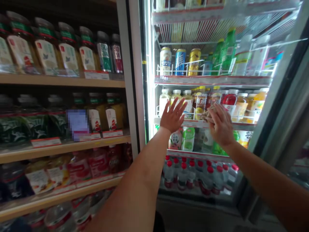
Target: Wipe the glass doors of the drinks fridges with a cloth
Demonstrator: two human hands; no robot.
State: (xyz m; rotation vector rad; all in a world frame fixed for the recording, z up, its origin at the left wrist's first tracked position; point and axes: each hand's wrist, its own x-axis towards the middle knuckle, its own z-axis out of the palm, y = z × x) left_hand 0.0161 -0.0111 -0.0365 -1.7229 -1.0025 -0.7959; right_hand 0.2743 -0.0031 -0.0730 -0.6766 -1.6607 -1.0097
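Note:
Both my arms reach into an open drinks fridge. My left hand (173, 115) is open, fingers spread, raised in front of the pale bottles (176, 98) on the middle wire shelf (243, 126). My right hand (220, 125) is curled around a crumpled beige cloth (207, 115) and presses it against the shelf's front rail, just below the amber and red juice bottles (230, 100).
Cans (180, 61) and green bottles (225, 51) stand on the shelf above; red-capped water bottles (190, 172) fill the bottom. The fridge door (289, 106) hangs open at right. Wooden shelves (60, 80) of bottled drinks run along the left.

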